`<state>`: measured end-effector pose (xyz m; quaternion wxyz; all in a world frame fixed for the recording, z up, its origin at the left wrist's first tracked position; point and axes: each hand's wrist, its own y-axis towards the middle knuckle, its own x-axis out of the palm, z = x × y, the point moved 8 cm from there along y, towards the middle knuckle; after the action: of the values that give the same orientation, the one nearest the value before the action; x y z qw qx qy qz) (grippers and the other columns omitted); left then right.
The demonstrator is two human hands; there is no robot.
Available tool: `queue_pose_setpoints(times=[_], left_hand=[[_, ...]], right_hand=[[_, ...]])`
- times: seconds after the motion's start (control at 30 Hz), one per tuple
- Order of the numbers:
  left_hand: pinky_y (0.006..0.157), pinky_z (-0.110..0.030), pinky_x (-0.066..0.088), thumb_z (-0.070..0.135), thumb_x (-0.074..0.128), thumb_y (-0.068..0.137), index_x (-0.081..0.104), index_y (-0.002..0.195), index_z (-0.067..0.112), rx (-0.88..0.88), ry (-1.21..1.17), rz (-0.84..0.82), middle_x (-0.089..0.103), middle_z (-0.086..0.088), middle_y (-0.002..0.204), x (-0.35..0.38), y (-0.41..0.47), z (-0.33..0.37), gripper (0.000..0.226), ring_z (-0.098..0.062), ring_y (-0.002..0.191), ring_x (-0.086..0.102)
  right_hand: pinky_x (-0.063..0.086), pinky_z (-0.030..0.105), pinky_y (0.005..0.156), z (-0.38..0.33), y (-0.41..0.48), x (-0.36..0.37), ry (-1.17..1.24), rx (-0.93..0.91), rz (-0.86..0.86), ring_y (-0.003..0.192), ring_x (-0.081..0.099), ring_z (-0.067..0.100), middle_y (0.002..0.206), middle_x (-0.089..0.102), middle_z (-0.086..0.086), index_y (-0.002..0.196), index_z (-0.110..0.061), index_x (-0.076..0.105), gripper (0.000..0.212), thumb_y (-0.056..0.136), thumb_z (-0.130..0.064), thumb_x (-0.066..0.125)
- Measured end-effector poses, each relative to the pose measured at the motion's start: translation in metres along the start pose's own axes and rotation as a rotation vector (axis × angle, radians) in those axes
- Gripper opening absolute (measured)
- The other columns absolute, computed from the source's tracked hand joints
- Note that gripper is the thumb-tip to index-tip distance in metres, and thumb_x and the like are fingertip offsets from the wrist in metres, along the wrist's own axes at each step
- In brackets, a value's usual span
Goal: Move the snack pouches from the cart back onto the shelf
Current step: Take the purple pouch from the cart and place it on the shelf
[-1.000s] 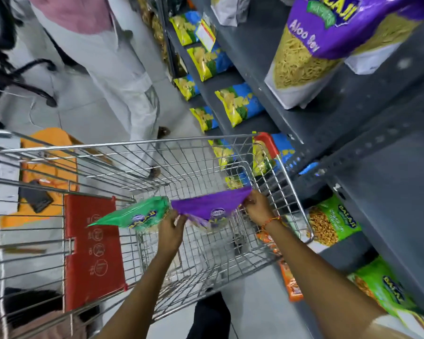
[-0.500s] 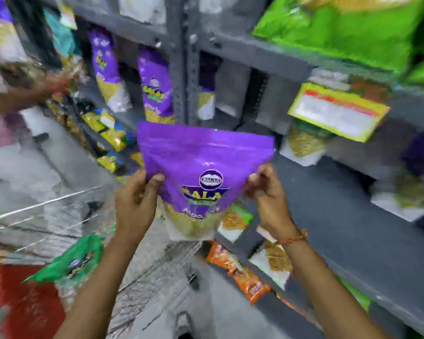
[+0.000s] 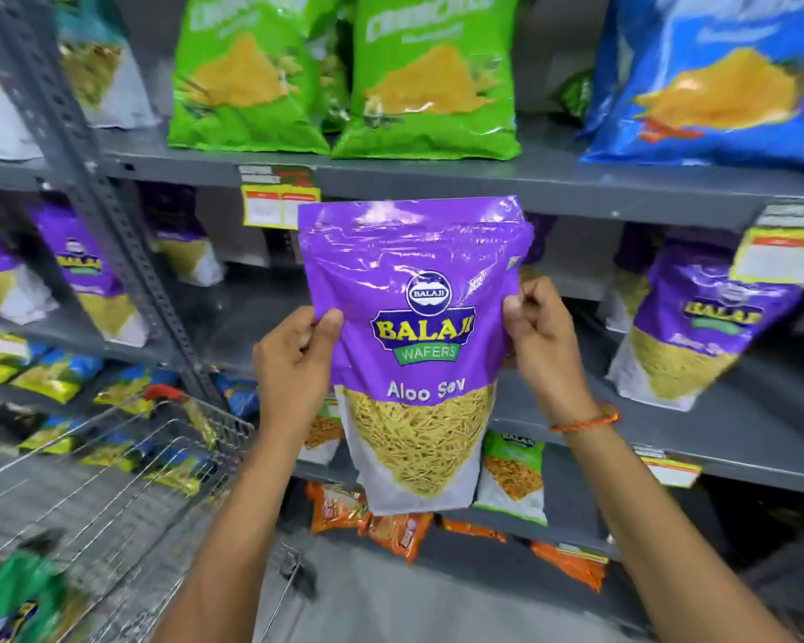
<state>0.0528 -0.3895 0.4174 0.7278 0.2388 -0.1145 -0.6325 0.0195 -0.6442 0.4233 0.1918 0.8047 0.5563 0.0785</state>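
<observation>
I hold a purple Aloo Sev snack pouch (image 3: 414, 336) upright in front of the grey shelf (image 3: 576, 187). My left hand (image 3: 293, 368) pinches its left edge and my right hand (image 3: 541, 341) pinches its right edge. Behind the pouch, the middle shelf level has a gap between other purple pouches, one on the left (image 3: 89, 276) and one on the right (image 3: 697, 327). The wire cart (image 3: 126, 480) stands at the lower left, and a green pouch (image 3: 15, 596) lies in it.
Green bags (image 3: 340, 76) and a blue bag (image 3: 715, 81) fill the top shelf. Yellow price tags (image 3: 279, 206) hang from shelf edges. Orange packets (image 3: 391, 522) and a green pouch (image 3: 514, 475) sit on lower levels. A slotted upright post (image 3: 112, 225) stands left.
I lifted the purple pouch out of the cart with both hands and raised it to the middle shelf level; my view swung up from the cart to the shelf.
</observation>
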Motion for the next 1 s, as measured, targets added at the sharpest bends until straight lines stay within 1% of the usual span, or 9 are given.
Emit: queue_pose_setpoints(times=[0.1,0.2,0.3,0.43,0.57,0.67,0.73,0.93,1.0], left_hand=[[0.055,-0.029,0.025,0.042,0.052,0.085,0.046,0.061,0.009,0.017,-0.016,-0.040,0.040,-0.007,0.058,0.015,-0.005,0.008,0.041,-0.013,0.058,0.032],[0.066,-0.035,0.034,0.054,0.052,0.081,0.048,0.077,-0.009,0.011,-0.045,-0.081,0.049,-0.009,0.075,0.026,-0.006,0.007,0.064,-0.020,0.070,0.042],[0.068,-0.036,0.035,0.061,0.050,0.079,0.048,0.078,-0.010,0.009,-0.023,-0.115,0.052,-0.011,0.074,0.036,-0.009,0.001,0.071,-0.021,0.071,0.044],[0.064,-0.035,0.032,0.060,0.049,0.082,0.049,0.079,-0.006,-0.026,-0.014,-0.197,0.053,-0.023,0.064,0.062,-0.013,-0.017,0.066,-0.018,0.068,0.042],[0.061,-0.031,0.036,0.056,0.049,0.080,0.057,0.073,0.011,-0.071,0.015,-0.225,0.057,0.002,0.062,0.098,0.001,-0.038,0.046,-0.007,0.064,0.046],[0.066,-0.027,0.048,0.035,0.054,0.086,0.065,0.075,0.030,-0.111,0.025,-0.270,0.069,0.017,0.065,0.135,0.026,-0.055,0.016,0.006,0.065,0.055],[0.067,-0.022,0.049,0.021,0.054,0.090,0.064,0.074,0.038,-0.113,0.044,-0.292,0.070,0.017,0.070,0.158,0.046,-0.068,0.025,0.011,0.067,0.058],[0.073,-0.039,0.048,0.020,0.050,0.091,0.061,0.068,0.039,-0.261,0.028,-0.374,0.063,0.001,0.072,0.220,0.099,-0.115,0.032,-0.017,0.075,0.055],[0.076,-0.043,0.051,0.019,0.050,0.092,0.062,0.069,0.037,-0.290,0.012,-0.371,0.064,-0.002,0.075,0.233,0.114,-0.129,0.032,-0.021,0.080,0.057]], right_hand=[[0.045,0.053,0.066,-0.004,-0.003,-0.022,0.002,-0.018,0.030,0.063,0.044,0.014,0.069,0.050,0.006,0.071,-0.025,0.040,0.024,0.094,-0.018,0.043],[0.047,0.053,0.066,-0.002,-0.005,-0.036,0.009,-0.005,0.035,0.060,0.044,0.011,0.066,0.049,0.002,0.069,-0.029,0.041,0.027,0.093,-0.017,0.044],[0.044,0.045,0.062,0.007,-0.007,-0.044,0.021,-0.011,0.030,0.059,0.044,0.010,0.066,0.050,0.003,0.069,-0.030,0.042,0.028,0.093,-0.017,0.045],[0.038,0.024,0.052,0.034,-0.006,-0.058,0.006,0.018,0.060,0.051,0.042,-0.004,0.056,0.050,-0.012,0.067,-0.028,0.041,0.027,0.091,-0.019,0.048],[0.031,0.028,0.053,0.064,0.010,-0.077,-0.015,0.058,0.145,0.056,0.039,0.008,0.061,0.044,-0.002,0.068,-0.025,0.040,0.028,0.092,-0.012,0.047],[0.032,0.027,0.055,0.080,0.037,-0.088,-0.052,0.077,0.205,0.061,0.039,0.012,0.064,0.045,0.001,0.068,-0.024,0.040,0.029,0.091,-0.009,0.047],[0.033,0.029,0.058,0.092,0.058,-0.093,-0.089,0.101,0.234,0.065,0.041,0.014,0.067,0.048,0.005,0.071,-0.021,0.042,0.025,0.091,-0.008,0.047],[0.035,0.035,0.066,0.127,0.117,-0.105,-0.129,0.180,0.313,0.067,0.045,0.019,0.080,0.053,0.015,0.075,-0.018,0.047,0.024,0.090,0.001,0.045],[0.040,0.040,0.074,0.135,0.132,-0.104,-0.191,0.184,0.308,0.078,0.051,0.028,0.086,0.057,0.022,0.085,-0.006,0.052,0.012,0.089,0.002,0.045]])
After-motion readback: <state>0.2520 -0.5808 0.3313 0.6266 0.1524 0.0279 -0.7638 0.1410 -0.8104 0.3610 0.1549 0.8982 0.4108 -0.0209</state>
